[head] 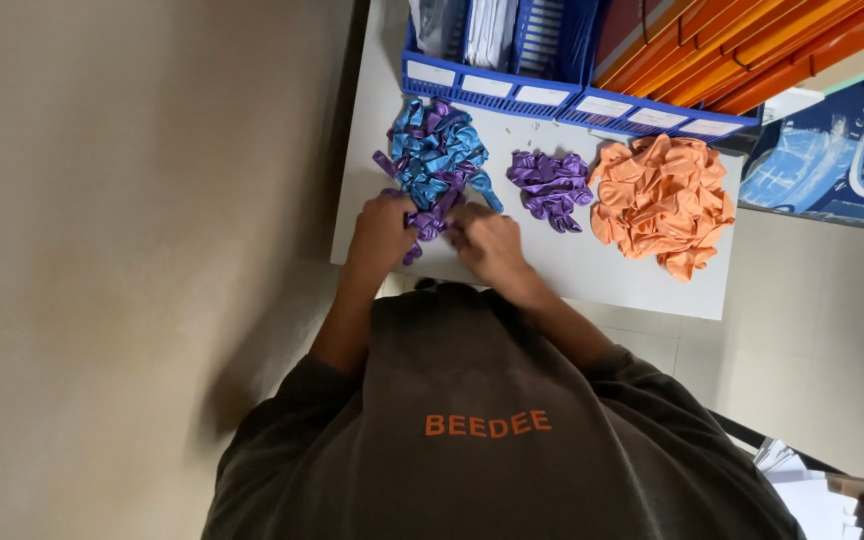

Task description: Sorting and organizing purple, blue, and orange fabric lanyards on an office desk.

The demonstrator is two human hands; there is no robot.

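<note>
- Purple balloons (426, 222) are pinched by the fingers of the left hand (382, 232) and right hand (487, 240).
- A blue-purple pile (437, 152), purple pile (550, 182) and orange pile (664, 198) are spread across the counter (592, 270).
- Blue file trays (552, 95) are set behind.

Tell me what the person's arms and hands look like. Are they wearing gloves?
No gloves. The left hand and right hand are bare, with no rings or watch visible. Both forearms are uncovered; the dark grey cotton shirt has sleeves that stop around the elbows.
</note>
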